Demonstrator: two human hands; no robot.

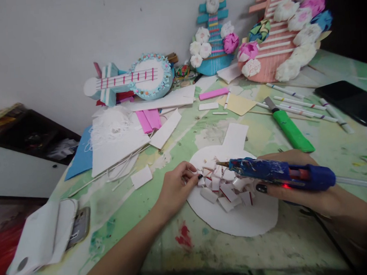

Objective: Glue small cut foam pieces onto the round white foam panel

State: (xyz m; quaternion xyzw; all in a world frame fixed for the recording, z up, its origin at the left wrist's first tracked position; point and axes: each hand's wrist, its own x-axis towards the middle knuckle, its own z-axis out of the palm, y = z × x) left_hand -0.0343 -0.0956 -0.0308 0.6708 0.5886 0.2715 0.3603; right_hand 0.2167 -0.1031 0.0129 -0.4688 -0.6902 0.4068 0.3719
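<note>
My right hand (311, 198) is wrapped round a blue hot glue gun (260, 172), its nozzle pointing left over a pile of small white pieces (226, 186), some with red edges. The pile lies on a white board cutout (238, 223) with a rounded body and a short neck. A clear glue stick (358, 181) juts from the gun's rear, and a red light glows on its side. At the pile's left edge, my left hand (177, 185) has thumb and forefinger drawn together beside the white pieces. What those fingertips pinch, if anything, is too small to make out.
A green-handled cutter (290, 129), striped paper sticks (309, 109) and a black phone (351, 102) lie to the right. Decorated model instruments, one light blue (114, 81), one blue (214, 65), one pink (275, 65), stand behind. White string (113, 127) lies left; a dark cable (332, 236) hangs front right.
</note>
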